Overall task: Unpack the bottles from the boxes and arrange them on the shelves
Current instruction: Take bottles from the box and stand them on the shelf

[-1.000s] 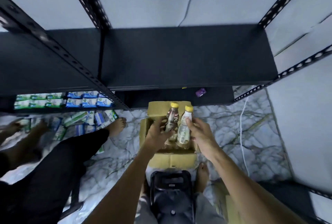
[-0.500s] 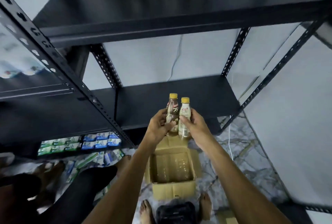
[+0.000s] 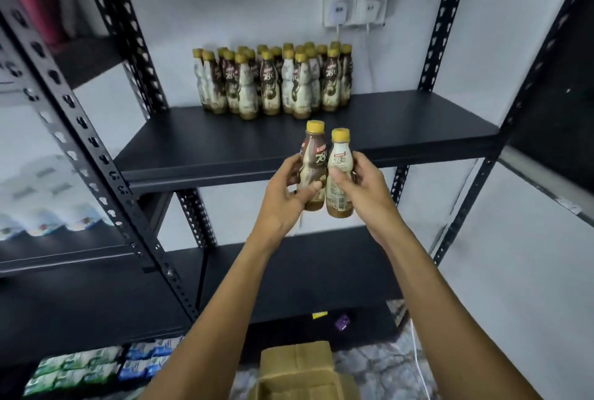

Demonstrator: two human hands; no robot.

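My left hand (image 3: 283,197) grips a brown bottle (image 3: 313,162) with a yellow cap. My right hand (image 3: 363,189) grips a cream-white bottle (image 3: 339,174) with a yellow cap. Both bottles are upright, side by side and touching, held in front of the edge of a black shelf (image 3: 225,146). At the back of that shelf stands a cluster of several similar bottles (image 3: 276,81). The open cardboard box (image 3: 299,370) lies on the floor below, between my arms.
The black rack has perforated uprights (image 3: 80,129) and a lower shelf (image 3: 289,271). Wall sockets with plugged chargers (image 3: 355,4) sit above the bottles. Blue and green cartons (image 3: 96,364) fill the bottom left shelf. A white cable (image 3: 418,364) runs across the marble floor.
Both hands rose with the two bottles from the box up to the level of the upper shelf. The view tilted upward, bringing the shelved bottles and wall sockets into sight.
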